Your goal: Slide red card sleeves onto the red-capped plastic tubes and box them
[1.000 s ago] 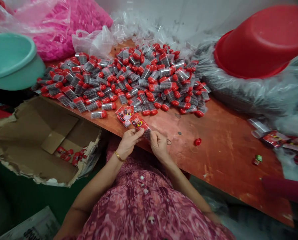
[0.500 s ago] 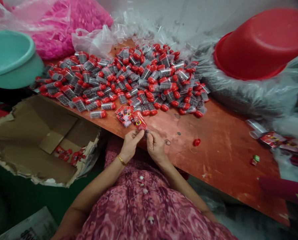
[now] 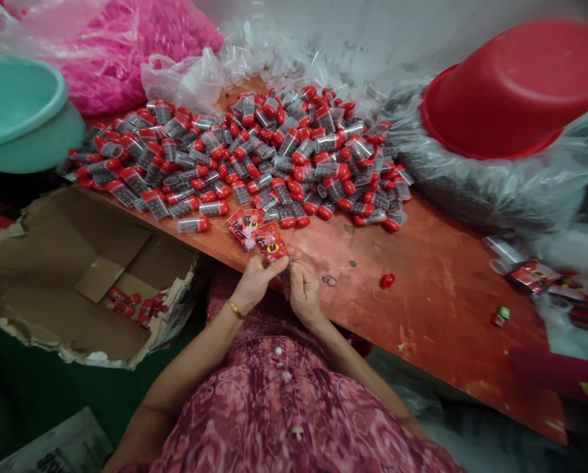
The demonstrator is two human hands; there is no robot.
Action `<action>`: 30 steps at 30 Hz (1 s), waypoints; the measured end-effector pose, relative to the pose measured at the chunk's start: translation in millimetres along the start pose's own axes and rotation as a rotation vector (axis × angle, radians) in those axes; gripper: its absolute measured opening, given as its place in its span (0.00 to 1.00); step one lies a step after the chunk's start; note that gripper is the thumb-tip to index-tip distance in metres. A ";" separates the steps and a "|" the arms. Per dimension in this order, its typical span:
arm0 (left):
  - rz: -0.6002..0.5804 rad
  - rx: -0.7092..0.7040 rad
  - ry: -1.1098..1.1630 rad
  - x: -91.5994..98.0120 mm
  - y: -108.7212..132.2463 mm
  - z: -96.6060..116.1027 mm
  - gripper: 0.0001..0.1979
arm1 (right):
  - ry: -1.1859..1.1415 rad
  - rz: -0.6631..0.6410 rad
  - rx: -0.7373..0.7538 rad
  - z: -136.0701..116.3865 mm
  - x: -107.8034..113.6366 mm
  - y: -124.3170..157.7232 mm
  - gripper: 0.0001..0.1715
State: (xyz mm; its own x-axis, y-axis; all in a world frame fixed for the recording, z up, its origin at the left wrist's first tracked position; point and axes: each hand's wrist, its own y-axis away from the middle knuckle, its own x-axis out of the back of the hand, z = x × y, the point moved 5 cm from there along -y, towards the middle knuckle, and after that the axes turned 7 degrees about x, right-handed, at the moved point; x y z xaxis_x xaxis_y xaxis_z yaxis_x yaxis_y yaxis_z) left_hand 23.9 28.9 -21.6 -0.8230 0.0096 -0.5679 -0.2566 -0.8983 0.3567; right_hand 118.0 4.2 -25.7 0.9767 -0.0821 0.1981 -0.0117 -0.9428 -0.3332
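Between thumb and fingers, my left hand pinches the lower corner of a red printed packet. Close beside it, my right hand is closed at the packet's near edge; whatever lies in its fingers is too small to make out. A stack of red printed cards or packets rests on the table just beyond my left hand. Behind that spreads a big heap of clear plastic tubes with red caps, many showing dark contents.
A torn cardboard box with red pieces inside stands left of the orange-red table. A teal basin is at far left. At right, a red tub sits upside down on a plastic bag. A red cap lies alone.
The packet has turned flatter, and more of its printed front shows. My right hand has drawn slightly down and toward my body, away from the packet's corner.
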 end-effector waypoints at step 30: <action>0.191 -0.030 0.016 4.1 2.7 6.1 0.22 | -0.446 -0.058 -0.368 2.9 -1.6 -4.4 0.24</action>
State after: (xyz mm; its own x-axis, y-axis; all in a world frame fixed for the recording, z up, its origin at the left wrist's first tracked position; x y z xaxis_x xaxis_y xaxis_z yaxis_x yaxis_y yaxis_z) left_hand 16.7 29.2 -18.4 -0.8471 -0.1687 -0.5040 -0.0812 -0.8960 0.4365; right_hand 117.1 9.4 -27.2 0.9728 0.0421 -0.2276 0.0490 -0.9985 0.0246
